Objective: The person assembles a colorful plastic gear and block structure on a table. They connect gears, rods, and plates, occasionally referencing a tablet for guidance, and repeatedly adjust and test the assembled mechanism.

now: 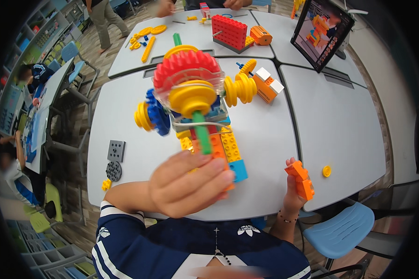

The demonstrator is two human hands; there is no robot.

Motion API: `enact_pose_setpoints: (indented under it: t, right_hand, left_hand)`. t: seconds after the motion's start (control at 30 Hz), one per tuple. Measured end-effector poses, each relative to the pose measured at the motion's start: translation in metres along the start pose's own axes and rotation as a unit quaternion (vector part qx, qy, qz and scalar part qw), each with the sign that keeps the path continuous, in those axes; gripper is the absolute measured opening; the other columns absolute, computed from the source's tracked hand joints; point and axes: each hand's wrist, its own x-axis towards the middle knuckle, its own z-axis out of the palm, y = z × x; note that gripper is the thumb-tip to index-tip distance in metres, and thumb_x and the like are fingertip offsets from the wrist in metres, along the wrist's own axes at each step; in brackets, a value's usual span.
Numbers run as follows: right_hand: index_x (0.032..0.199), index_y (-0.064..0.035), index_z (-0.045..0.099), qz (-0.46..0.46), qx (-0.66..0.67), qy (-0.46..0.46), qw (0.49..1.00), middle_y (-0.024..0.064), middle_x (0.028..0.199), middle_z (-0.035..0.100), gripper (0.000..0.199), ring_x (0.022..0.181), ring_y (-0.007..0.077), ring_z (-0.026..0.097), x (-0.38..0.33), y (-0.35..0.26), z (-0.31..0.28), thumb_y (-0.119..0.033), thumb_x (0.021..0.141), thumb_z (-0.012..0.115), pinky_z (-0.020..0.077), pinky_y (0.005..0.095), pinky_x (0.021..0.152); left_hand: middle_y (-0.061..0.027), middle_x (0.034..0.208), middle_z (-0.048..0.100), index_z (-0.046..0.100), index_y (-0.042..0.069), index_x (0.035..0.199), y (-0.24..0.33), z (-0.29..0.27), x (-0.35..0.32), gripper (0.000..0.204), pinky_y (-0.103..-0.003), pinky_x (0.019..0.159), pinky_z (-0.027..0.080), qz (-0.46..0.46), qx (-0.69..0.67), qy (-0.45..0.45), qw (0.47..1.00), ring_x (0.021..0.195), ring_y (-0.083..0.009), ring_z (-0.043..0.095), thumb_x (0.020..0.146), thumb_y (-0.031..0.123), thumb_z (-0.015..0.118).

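Note:
In front of me stands a large toy-brick model (pixel 219 114), tilted toward me. It has a red gear wheel (pixel 184 67), yellow pulley wheels (pixel 192 98), a blue gear (pixel 159 111) and a green axle (pixel 201 132). A pale rubber band stretches across it below the front pulley. My left hand (pixel 186 183) is closed around its lower orange and yellow bricks, with the fingertips partly hidden. Farther right, near the table's front edge, my right hand (pixel 293 195) pinches a stepped piece of orange bricks (pixel 301 180), apart from the model.
Grey plates (pixel 116 151) lie at left and a yellow round piece (pixel 327 171) at right. Behind the model are an orange-white block (pixel 269 86), a red brick wall (pixel 229 32) and a tablet (pixel 322 32). Another person's hands (pixel 235 4) show across the table; a blue chair (pixel 342 230) is at right.

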Motion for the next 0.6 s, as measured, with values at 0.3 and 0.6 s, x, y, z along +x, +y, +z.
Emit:
enact_pose_setpoints:
  t: [0.3, 0.6]
  right_hand:
    - [0.123, 0.0077, 0.055, 0.037, 0.109, 0.002, 0.993, 0.0215, 0.122, 0.062, 0.031, 0.113, 0.032, 0.062, 0.001, 0.012, -0.002, -0.002, 0.093, 0.058, 0.0519, 0.0423, 0.097]
    - [0.115, 0.0092, 0.06, 0.056, 0.119, 0.033, 0.991, 0.0153, 0.107, 0.068, 0.025, 0.101, 0.022, 0.067, 0.007, 0.006, 0.007, -0.004, 0.094, 0.061, 0.0517, 0.0352, 0.093]
  left_hand:
    - [-0.0093, 0.08, 0.064, 0.064, 0.004, 0.101, 0.001, -0.011, -0.024, 0.03, -0.034, 0.058, 0.047, -0.178, -0.22, 0.02, 0.959, 0.074, -0.0263, 0.065, 0.075, 0.017, 0.071]
    - [-0.0074, 0.058, 0.06, 0.062, 0.007, 0.112, 0.006, 0.023, -0.019, 0.029, -0.034, 0.047, 0.044, -0.358, -0.2, -0.148, 0.9, 0.05, -0.0246, 0.061, 0.09, 0.025, 0.064]
